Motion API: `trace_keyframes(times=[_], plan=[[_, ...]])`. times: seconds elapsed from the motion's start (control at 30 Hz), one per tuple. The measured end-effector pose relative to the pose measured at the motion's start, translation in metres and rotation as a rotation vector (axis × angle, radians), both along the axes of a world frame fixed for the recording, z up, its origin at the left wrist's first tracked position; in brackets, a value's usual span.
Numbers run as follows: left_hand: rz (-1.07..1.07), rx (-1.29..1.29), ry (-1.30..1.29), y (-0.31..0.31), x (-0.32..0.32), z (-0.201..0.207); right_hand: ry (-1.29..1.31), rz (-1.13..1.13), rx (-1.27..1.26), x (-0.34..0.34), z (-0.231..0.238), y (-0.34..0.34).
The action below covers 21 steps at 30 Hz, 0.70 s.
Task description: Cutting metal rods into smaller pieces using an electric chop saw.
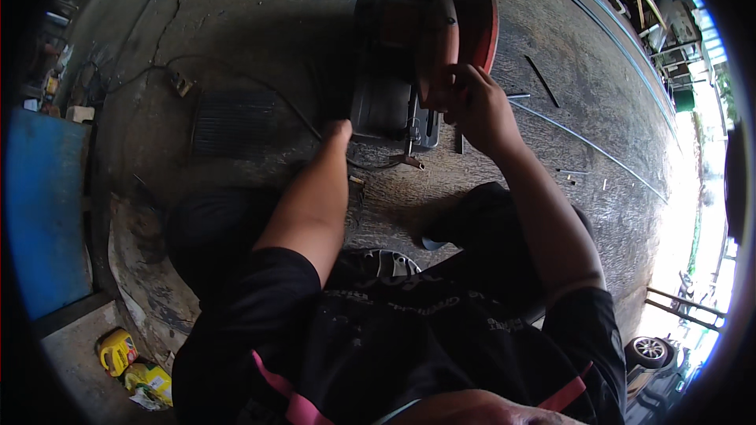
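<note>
A cut-off saw (386, 71) is being carried by the concrete floor (299, 0), straight in front of the crouching person. Its metal base (382, 110) is being turned toward the knees, and a small clamp (413, 134) is being borne at the near edge of that base. The red guard (442, 47) is being reached by the right hand (471, 94), whose bent fingers are being laid against its lower end; whether this grip is being clamped on the guard or only rested there cannot be told. A round red-edged plate (487, 24) is being held upright just to the right of the guard, above that hand. The left hand (340, 130) is being kept at the near left corner of the base; its fingers are being hidden by shadow, so whether that grip is being drawn together or held apart cannot be told.

To the left, a black cable (295, 110) is being trailed across the floor beside a dark ridged mat (234, 123). To the right, a thin metal rod (591, 144) and a short dark strip (542, 81) are being supported by the floor. A yellow jug (118, 352) is being shown at lower left, near a blue panel (47, 205).
</note>
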State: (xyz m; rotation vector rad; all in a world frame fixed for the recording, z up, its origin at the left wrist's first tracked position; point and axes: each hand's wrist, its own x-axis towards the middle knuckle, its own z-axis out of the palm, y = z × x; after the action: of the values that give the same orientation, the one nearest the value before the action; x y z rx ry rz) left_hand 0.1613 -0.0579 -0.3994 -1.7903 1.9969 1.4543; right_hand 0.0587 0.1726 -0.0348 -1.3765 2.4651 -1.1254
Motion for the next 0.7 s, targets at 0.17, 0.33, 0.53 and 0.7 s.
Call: trace_keyframes(times=[0.17, 0.33, 0.53, 0.7], plan=[[0.359, 0.741, 0.241, 0.095, 0.011, -0.013, 0.367, -0.019, 0.338, 0.011, -0.019, -0.003], [0.279, 0.988, 0.205, 0.136, 0.023, -0.007, 0.311, -0.069, 0.248, 0.005, -0.022, -0.011], [0.454, 1.151, 0.472, 0.133, 0.018, 0.016, 0.130, -0.098, 0.173, -0.051, 0.012, -0.029], [0.561, 1.294, 0.546, 0.133, 0.013, 0.025, 0.267, 0.009, -0.040, -0.117, 0.056, -0.064]])
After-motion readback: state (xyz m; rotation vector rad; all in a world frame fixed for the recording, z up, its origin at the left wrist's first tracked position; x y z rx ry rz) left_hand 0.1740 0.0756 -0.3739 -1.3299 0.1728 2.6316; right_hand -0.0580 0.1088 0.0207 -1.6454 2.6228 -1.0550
